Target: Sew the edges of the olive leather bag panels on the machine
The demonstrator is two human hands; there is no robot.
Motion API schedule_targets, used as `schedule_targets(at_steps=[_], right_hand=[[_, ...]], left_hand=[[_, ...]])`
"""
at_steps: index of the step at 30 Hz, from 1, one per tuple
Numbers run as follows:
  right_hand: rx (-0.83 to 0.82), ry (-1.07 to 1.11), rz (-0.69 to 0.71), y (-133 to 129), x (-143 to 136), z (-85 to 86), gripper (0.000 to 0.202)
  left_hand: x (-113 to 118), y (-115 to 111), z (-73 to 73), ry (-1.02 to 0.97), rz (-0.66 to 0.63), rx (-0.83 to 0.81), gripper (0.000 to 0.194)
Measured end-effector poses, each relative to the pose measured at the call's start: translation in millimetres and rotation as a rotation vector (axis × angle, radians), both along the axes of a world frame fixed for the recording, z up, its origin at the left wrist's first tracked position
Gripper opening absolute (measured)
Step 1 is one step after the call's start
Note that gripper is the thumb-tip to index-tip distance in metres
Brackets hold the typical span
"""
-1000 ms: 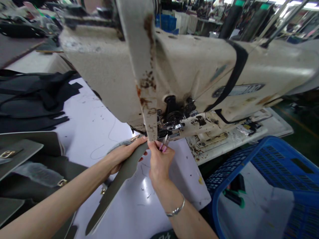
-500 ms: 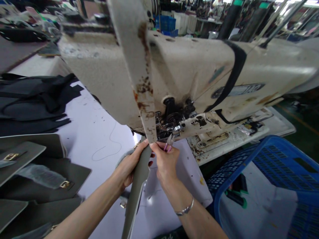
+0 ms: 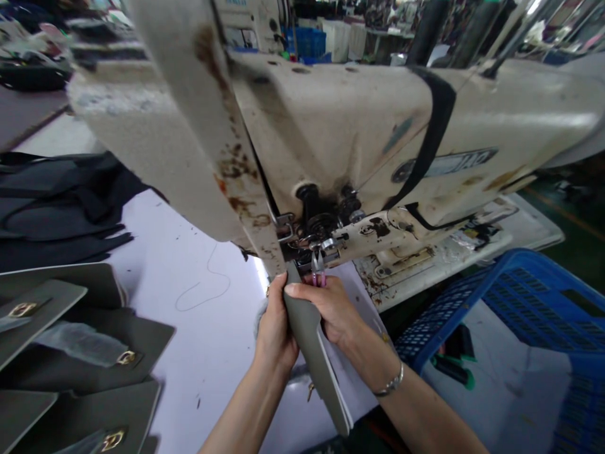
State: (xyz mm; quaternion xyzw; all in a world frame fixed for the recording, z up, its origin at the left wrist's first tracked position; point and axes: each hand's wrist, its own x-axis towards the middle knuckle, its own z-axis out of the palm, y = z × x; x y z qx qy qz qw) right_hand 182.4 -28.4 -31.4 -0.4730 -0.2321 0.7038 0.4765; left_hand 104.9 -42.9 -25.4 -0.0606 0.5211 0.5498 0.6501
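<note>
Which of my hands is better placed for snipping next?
Probably your right hand: it holds the pink-handled snips, pointing toward the sewing machine. Your left hand holds the grey panel.

nameplate [image 3: 460,162] | sewing machine [image 3: 331,120] | ends "AO", rest unclear || blue lettering [image 3: 236,2] | background machine [image 3: 253,25] | too small to read

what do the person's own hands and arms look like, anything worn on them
Both the left hand and the right hand are bare, with no gloves. No sleeves show on the parts of the arms in view. A slim, shiny silver-coloured bracelet sits at the right wrist; nothing shows on the left wrist.
</note>
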Motion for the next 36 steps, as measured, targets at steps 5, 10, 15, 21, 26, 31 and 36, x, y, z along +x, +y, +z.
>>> schedule_targets(at_steps=[5, 10, 15, 21, 26, 31, 36], right_hand=[[-0.062, 0.112, 0.053, 5, -2, 3.5, 0.021], [-0.079, 0.035, 0.070, 2, -1, 6.0, 0.016], [0.017, -0.029, 0.097, -11, 3, 2.4, 0.017], [0.008, -0.026, 0.062, -15, 5, -0.5, 0.013], [-0.029, 0.040, 0.098, -17, 4, -1.6, 0.020], [-0.014, 0.044, 0.103, -19, 3, -5.7, 0.021], [0.047, -0.126, 0.066, -16, 7, -13.9, 0.022]], left_hand=[[-3, 5, -1.5, -0.028, -0.050, 0.039, 0.036], [-4, 16, -0.4, 0.036, -0.052, 0.035, 0.038], [-5, 4, 8.7, 0.183, -0.094, 0.056, 0.031], [-32, -78, 11.8, 0.527, -0.235, 0.187, 0.037], [-57, -98, -26.4, 1.089, 0.125, 0.283, 0.032], [-47, -72, -59.1, 0.490, -0.251, 0.264, 0.075], [-29, -61, -49.0, 0.431, -0.222, 0.204, 0.067]])
